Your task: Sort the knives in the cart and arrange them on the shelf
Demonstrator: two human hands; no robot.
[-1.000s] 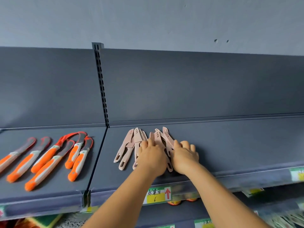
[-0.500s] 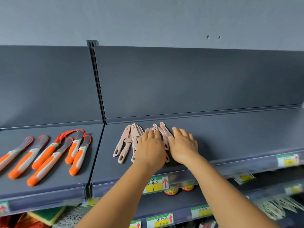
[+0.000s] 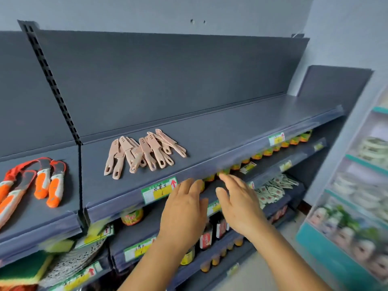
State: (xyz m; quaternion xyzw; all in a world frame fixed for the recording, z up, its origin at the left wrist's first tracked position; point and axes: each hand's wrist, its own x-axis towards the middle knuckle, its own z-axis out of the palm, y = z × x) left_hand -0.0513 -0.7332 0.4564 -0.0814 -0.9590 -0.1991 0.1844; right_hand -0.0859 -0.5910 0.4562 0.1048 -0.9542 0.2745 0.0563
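Several pink sheathed knives lie fanned in a loose overlapping row on the grey top shelf, handles toward the front edge. Several orange-handled knives lie on the neighbouring shelf section at the left. My left hand and my right hand hover side by side in front of and below the shelf's front edge, to the right of the pink knives. Both hands are empty with fingers spread. The cart is out of view.
A price label sits on the shelf's front rail. Jars and bottles fill the lower shelves, with packets at the right. Sponges lie at the lower left. A glass-fronted cabinet stands on the right.
Both hands have lifted off the pink knives and drawn back below the shelf edge. The knives stay fanned on the shelf. The view has swung to the right.
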